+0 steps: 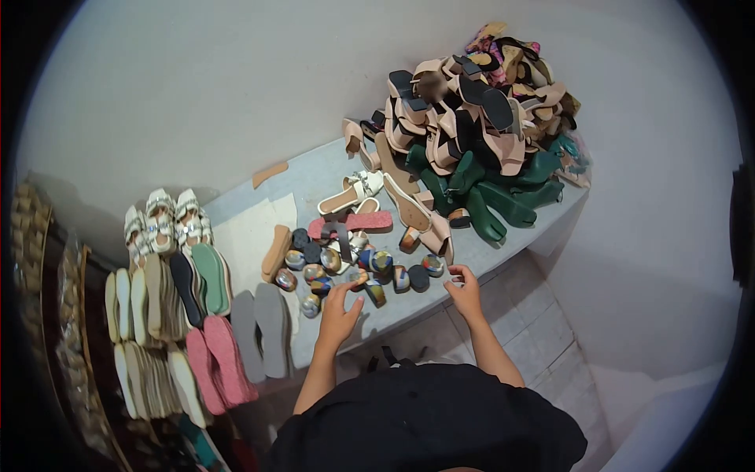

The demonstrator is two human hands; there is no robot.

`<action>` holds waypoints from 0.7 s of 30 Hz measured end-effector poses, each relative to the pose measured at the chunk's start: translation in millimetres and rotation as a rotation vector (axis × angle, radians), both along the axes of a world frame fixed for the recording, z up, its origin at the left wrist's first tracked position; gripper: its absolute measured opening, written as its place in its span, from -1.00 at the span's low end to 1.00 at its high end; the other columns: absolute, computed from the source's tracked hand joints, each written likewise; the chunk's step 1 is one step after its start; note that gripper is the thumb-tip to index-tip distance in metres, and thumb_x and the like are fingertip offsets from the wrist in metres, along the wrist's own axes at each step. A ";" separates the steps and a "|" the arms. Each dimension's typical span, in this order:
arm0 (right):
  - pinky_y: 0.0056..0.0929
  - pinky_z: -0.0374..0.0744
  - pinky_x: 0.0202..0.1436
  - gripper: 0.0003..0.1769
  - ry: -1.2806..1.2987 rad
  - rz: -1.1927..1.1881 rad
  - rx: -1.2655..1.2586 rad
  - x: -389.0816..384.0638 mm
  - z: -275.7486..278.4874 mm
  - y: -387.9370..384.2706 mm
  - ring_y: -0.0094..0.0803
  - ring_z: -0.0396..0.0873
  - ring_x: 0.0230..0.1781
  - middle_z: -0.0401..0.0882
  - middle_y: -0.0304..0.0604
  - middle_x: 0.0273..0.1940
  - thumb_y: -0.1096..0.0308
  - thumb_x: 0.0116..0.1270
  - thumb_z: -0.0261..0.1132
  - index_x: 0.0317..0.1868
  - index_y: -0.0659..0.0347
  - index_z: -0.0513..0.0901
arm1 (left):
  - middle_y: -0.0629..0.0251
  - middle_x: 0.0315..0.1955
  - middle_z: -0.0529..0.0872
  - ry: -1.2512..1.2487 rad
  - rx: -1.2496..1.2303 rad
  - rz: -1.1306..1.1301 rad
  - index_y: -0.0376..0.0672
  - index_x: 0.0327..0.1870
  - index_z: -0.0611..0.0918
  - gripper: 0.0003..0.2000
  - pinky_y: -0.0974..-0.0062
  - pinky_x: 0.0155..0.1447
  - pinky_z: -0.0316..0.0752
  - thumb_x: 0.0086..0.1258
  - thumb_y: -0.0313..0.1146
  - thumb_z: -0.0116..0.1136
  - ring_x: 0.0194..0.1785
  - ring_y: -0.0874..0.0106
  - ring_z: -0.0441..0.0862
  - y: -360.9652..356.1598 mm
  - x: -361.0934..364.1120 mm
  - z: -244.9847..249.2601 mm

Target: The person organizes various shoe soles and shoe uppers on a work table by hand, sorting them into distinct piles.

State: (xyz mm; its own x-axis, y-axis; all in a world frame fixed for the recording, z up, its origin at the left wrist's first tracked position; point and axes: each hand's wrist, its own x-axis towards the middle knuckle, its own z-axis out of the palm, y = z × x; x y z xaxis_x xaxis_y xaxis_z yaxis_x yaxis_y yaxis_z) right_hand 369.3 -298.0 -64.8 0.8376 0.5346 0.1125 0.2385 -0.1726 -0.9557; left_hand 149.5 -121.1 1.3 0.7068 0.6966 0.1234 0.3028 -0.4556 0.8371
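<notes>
My left hand [340, 315] is open at the near edge of a group of multicoloured shoe heels, its fingertips right at a heel [358, 278]. A longer patterned heel [376, 294] lies just right of its thumb. My right hand [465, 293] has its thumb and fingers apart, with nothing between them. Nearest to it are a round multicoloured heel [432, 265] and a heel with its black face up [418, 277]. Behind the heels lie a pink insole [370, 222], a white sandal [344, 198] and a tan sole [407, 203].
A tall heap of beige sandals [456, 118] and green shoe lasts [491, 212] covers the table's [318, 169] right end. Grey insoles [273, 330], pink insoles [220, 366] and white sandals [161, 220] stand at the left. Walls border the table behind.
</notes>
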 end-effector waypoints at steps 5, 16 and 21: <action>-0.50 0.47 -0.15 -0.65 0.104 0.137 0.028 27.4 -5.3 -29.3 -0.43 0.50 -0.23 0.55 -0.14 -0.22 0.51 -0.03 0.24 -0.13 0.27 0.52 | 0.06 -0.13 0.53 -0.037 0.074 0.012 -0.23 -0.02 0.50 -0.63 0.33 0.09 0.35 0.16 -0.31 0.16 -0.01 0.16 0.48 -44.1 37.0 -33.4; -0.43 0.46 -0.12 -0.69 -0.164 0.406 -0.019 24.8 22.2 29.4 -0.32 0.50 -0.25 0.53 -0.10 -0.28 0.49 -0.02 0.24 -0.18 0.29 0.53 | 0.05 -0.10 0.52 0.119 0.119 0.220 -0.22 -0.02 0.50 -0.62 0.27 0.09 0.34 0.13 -0.28 0.16 0.01 0.12 0.46 -49.1 26.6 -49.8; -0.31 0.45 -0.11 -0.71 -0.435 0.501 -0.127 28.6 15.3 85.7 -0.21 0.52 -0.21 0.53 -0.07 -0.28 0.42 -0.01 0.23 -0.20 0.22 0.54 | 0.09 -0.10 0.53 0.159 0.122 0.311 -0.16 -0.03 0.52 -0.63 0.19 0.11 0.27 0.13 -0.24 0.15 0.03 0.13 0.44 -2.9 21.4 -54.2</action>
